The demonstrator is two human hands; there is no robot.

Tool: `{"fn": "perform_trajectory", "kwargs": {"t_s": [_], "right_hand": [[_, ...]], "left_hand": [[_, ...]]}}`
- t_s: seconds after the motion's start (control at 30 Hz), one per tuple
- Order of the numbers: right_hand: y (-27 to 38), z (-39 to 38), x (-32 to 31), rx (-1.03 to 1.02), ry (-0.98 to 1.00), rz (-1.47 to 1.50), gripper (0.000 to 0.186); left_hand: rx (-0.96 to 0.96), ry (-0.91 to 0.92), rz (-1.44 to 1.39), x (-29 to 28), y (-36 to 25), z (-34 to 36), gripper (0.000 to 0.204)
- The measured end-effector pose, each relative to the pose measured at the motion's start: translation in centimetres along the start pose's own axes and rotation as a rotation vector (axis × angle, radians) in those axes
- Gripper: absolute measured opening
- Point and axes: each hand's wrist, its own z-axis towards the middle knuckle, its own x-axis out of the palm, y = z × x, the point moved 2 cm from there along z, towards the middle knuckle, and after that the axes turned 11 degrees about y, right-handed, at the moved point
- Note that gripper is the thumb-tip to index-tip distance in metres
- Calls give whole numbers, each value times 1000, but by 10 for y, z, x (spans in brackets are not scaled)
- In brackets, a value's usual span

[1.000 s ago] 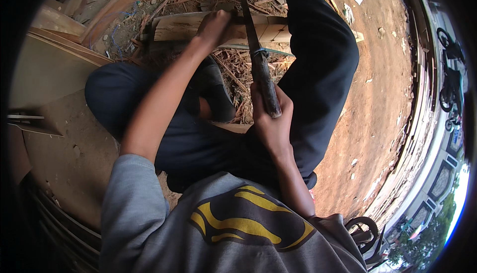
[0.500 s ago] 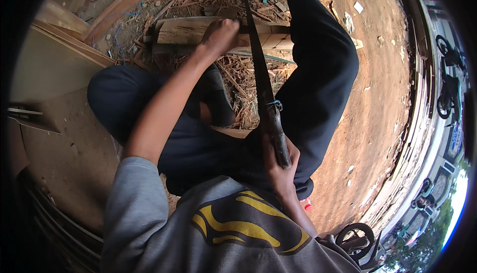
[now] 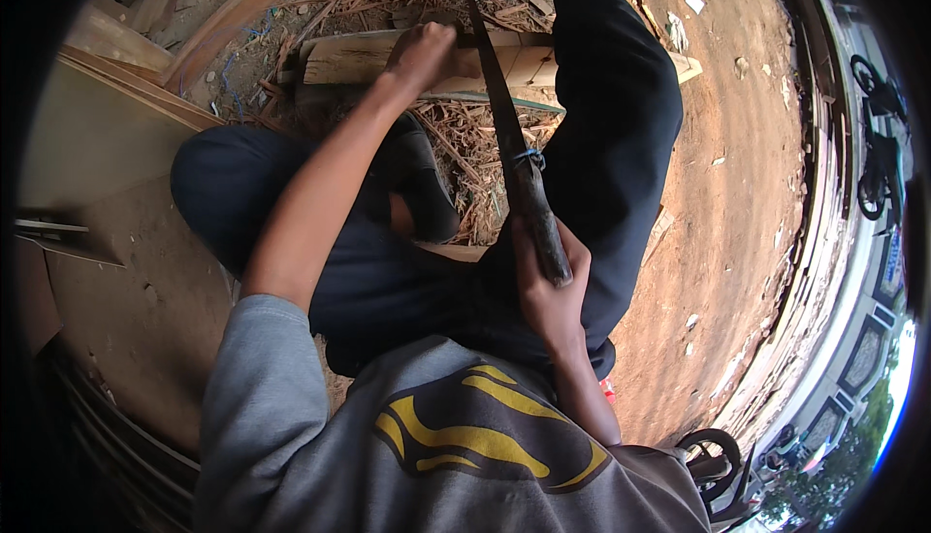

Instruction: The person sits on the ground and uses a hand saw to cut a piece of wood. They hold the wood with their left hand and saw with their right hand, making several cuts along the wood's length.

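Observation:
My right hand (image 3: pixel 551 276) is wrapped round the dark, worn handle of a handsaw (image 3: pixel 501 111), near my right thigh. Its long dark blade points away from me, and a blue tie is knotted where blade meets handle. The blade crosses over a wooden plank (image 3: pixel 349 63) lying crosswise between my legs; the far tip runs out of view at the top. My left hand (image 3: pixel 424 56) is closed on the plank, just left of the blade, with its fingertips hidden. Whether the teeth are inside the wood cannot be made out.
Reddish wood scraps and shavings (image 3: pixel 465 160) litter the ground under the plank. A curved wooden beam (image 3: pixel 242 14) and a panel (image 3: pixel 97 135) stand at the left. Stacked boards (image 3: pixel 815 213) line the right side, with parked motorcycles (image 3: pixel 878 160) beyond. My bent right leg (image 3: pixel 621 116) flanks the saw.
The saw and my right hand have slid forward, away from me. My left hand stays on the plank, shifted only slightly.

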Motion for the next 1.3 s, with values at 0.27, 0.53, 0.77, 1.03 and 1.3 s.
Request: {"fn": "perform_trajectory", "kwargs": {"t_s": [0.27,0.53,0.77,1.03,1.3], "right_hand": [[10,-35,-7,96,37,2,12],[8,14,3,4,47,5,18],[10,-27,-6,88,20,-47,14],[7,-38,-7,123,25,-43,16],[6,20,18,31,50,4,15]], "left_hand": [[156,20,164,-19,-20,-6,44],[-93,20,-215,-15,-19,-19,53],[18,184,346,-21,-39,-14,42],[218,-84,460,-18,-28,-20,28],[80,19,-458,-6,0,-35,30]]}}
